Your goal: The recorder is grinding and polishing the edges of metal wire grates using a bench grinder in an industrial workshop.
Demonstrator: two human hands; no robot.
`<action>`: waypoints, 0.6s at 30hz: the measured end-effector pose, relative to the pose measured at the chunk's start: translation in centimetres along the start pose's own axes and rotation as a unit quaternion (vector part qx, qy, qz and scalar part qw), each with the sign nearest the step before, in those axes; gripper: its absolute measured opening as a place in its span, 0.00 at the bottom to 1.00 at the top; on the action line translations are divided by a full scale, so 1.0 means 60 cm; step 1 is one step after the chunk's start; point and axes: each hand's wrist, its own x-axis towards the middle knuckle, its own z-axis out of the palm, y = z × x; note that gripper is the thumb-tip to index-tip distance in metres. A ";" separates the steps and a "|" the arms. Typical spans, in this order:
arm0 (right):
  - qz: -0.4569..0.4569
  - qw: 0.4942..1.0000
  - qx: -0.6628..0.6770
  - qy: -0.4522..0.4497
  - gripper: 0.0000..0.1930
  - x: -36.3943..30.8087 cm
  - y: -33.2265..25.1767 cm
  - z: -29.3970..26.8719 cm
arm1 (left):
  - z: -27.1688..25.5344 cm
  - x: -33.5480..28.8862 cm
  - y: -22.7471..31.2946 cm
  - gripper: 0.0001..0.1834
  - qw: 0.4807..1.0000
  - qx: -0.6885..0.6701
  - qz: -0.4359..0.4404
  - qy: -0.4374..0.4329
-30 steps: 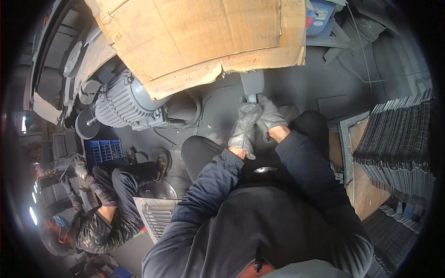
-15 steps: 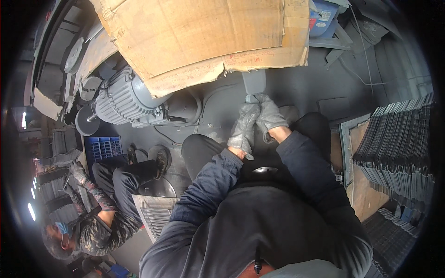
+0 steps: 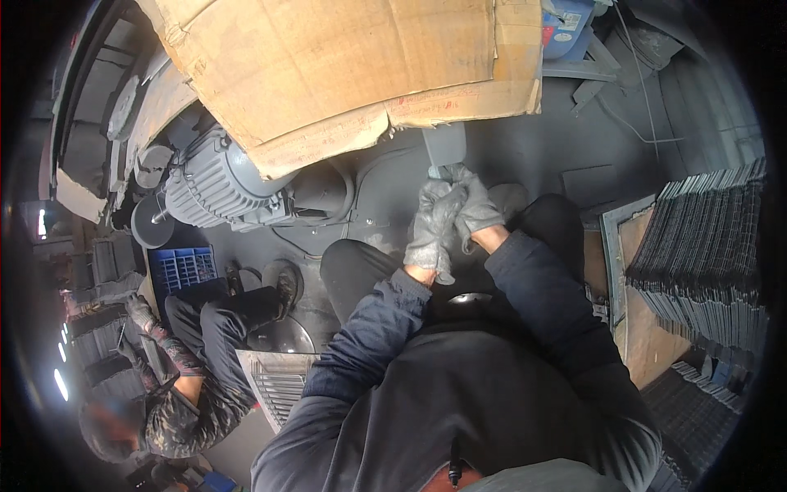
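Note:
Both my hands wear grey work gloves and meet in front of my knees, at the lower end of a flat grey plate-like part (image 3: 445, 145) that comes out from under the cardboard. My left hand (image 3: 434, 220) is closed, its fingers curled upward against the other glove. My right hand (image 3: 476, 205) is closed too, pressed beside the left. A small pale edge shows at the fingertips, just below the grey part. What the fingers pinch is mostly hidden by the gloves, and I cannot tell whether they touch the part.
A large cardboard sheet (image 3: 344, 74) hangs ahead. Left of it sits a finned grey motor (image 3: 217, 184), with a blue crate (image 3: 184, 266) below. On the right, stacked thin dark plates (image 3: 697, 238) stand by a wooden board (image 3: 643, 316). A gloved co-worker (image 3: 193, 418) sits at the left.
The whole view has shifted slightly to the left. My hands stay together at the grey part, with only a small movement of the gloves.

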 end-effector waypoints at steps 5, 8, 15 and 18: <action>0.013 0.998 -0.042 0.050 0.15 0.011 0.015 -0.014 | 0.012 0.002 0.010 0.12 0.991 -0.122 -0.044 0.038; 0.021 1.000 0.011 0.000 0.15 0.021 0.016 -0.022 | 0.021 0.010 0.030 0.08 0.984 -0.107 -0.123 0.068; 0.068 0.992 0.103 -0.023 0.14 -0.009 -0.005 0.003 | 0.033 0.013 0.048 0.09 0.983 -0.158 -0.065 0.074; 0.020 0.998 0.010 0.054 0.15 -0.016 -0.008 0.015 | 0.034 0.019 0.042 0.08 0.979 -0.161 -0.088 0.088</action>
